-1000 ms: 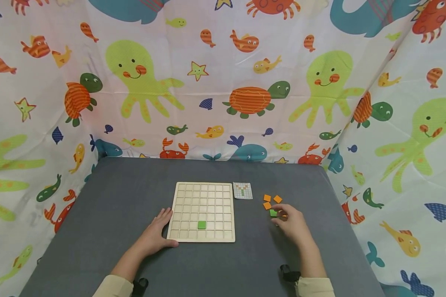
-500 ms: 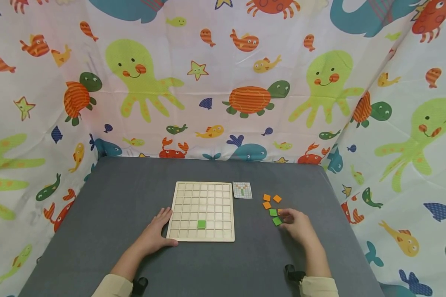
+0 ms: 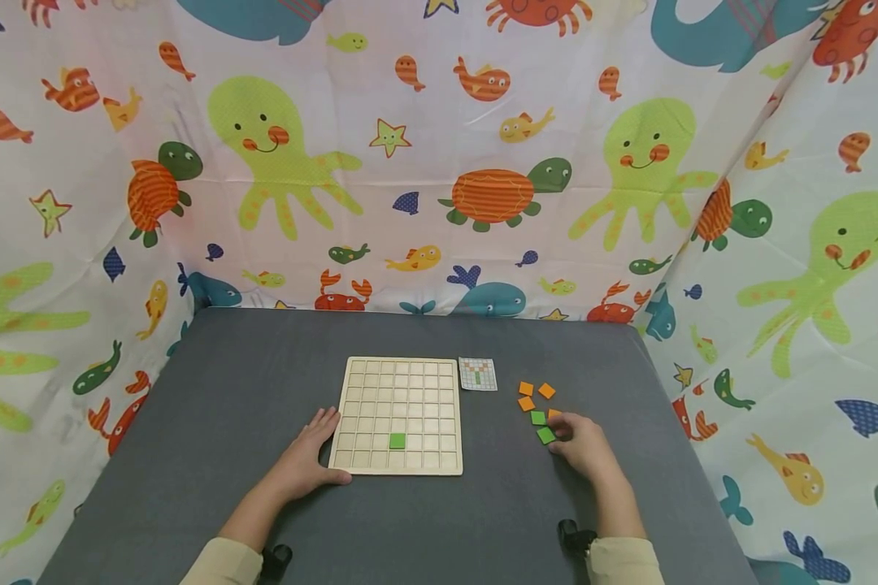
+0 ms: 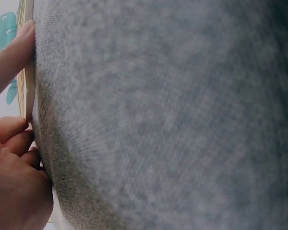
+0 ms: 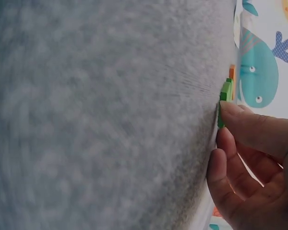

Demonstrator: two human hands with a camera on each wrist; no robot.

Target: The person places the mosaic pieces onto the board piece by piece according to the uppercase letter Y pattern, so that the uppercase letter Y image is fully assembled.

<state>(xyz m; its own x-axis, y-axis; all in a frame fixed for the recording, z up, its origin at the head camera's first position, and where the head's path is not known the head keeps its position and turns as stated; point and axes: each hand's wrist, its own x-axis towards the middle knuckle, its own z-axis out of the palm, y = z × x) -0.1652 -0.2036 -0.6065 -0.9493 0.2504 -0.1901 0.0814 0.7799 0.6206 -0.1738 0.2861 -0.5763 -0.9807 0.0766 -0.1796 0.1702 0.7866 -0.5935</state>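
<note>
A pale wooden grid board (image 3: pixel 366 394) lies on the table with a green square tile (image 3: pixel 397 441) in one of its cells. My left hand (image 3: pixel 309 457) rests at the board's front left corner, fingers spread along the left side, thumb at the front edge. In the left wrist view the thumb (image 4: pixel 17 52) touches the board's rim. To the right, my right hand (image 3: pixel 587 445) pinches a second green tile (image 3: pixel 546 436) at its edge between thumb and fingers. In the right wrist view the thumb (image 5: pixel 240 117) lies against that tile. Another green tile (image 3: pixel 538 418) lies just behind it.
Several orange tiles (image 3: pixel 526 403) lie loose behind the right hand, one partly hidden by its fingers. A small printed pattern card (image 3: pixel 478 374) lies by the board's back right corner. The grey table (image 3: pixel 263 366) ends at a hanging cloth printed with sea animals.
My right hand has drawn back slightly to the right, uncovering the front green tile, then stayed nearly still at its edge. The left hand and the board have not moved.
</note>
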